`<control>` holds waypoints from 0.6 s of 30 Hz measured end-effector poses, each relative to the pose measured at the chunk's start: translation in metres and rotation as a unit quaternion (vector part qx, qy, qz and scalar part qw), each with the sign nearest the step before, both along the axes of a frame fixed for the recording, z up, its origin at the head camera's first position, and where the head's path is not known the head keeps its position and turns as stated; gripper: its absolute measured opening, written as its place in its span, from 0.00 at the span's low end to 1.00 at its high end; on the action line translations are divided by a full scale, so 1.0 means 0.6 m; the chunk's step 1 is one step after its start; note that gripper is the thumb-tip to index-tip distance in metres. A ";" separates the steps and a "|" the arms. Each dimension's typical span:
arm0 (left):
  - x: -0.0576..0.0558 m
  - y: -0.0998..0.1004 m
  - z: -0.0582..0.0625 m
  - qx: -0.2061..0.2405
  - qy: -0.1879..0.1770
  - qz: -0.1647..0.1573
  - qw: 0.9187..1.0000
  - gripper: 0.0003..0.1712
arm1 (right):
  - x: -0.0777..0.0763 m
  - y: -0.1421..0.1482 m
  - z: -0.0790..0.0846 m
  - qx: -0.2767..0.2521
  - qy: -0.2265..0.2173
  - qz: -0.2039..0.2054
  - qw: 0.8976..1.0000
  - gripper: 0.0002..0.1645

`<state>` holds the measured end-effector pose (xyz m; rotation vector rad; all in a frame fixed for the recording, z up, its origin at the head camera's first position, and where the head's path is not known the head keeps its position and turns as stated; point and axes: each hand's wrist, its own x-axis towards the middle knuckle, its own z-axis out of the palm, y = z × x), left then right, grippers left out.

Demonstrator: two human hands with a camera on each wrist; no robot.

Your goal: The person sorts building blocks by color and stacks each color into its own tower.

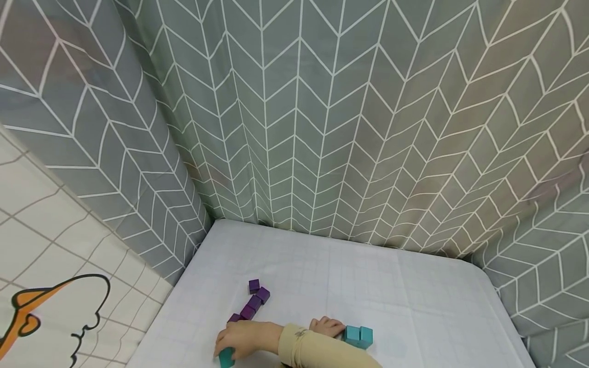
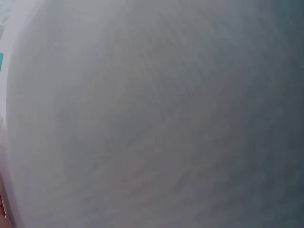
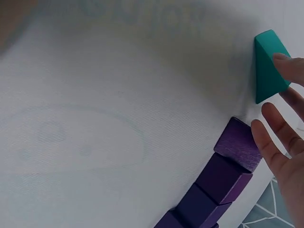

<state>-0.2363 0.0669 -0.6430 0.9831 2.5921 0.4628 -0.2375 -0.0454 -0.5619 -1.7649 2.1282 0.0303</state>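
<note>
My right hand (image 1: 244,340) reaches across to the left side of the table, its forearm passing over the left arm. Thumb and index finger pinch a green wedge-shaped block (image 3: 270,66); the other fingers spread beside the end cube of a purple row. Those purple cubes (image 1: 250,306) run diagonally away from the hand, with one cube turned at the far end. My left hand (image 1: 327,326), partly covered by the right sleeve, rests on the table beside two teal blocks (image 1: 359,336). Pale blurred fabric fills most of the left wrist view.
A white cloth covers the table (image 1: 414,296). Grey curtains with white chevron lines (image 1: 322,128) hang along its back and sides. At the left is a tiled-pattern cloth with a cartoon drawing (image 1: 60,317).
</note>
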 end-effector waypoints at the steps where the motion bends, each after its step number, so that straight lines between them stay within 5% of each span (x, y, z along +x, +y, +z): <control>1: 0.001 0.000 0.000 0.001 0.004 0.000 1.000 0.26 | 0.000 0.000 -0.002 0.003 0.001 -0.002 1.000 0.24; 7: 0.005 0.002 -0.001 -0.002 0.015 0.007 1.000 0.25 | 0.001 -0.001 -0.006 0.015 0.025 -0.007 1.000 0.26; 18: 0.014 0.014 -0.006 -0.013 0.015 0.020 1.000 0.24 | 0.011 0.009 -0.013 0.023 0.138 0.025 0.990 0.21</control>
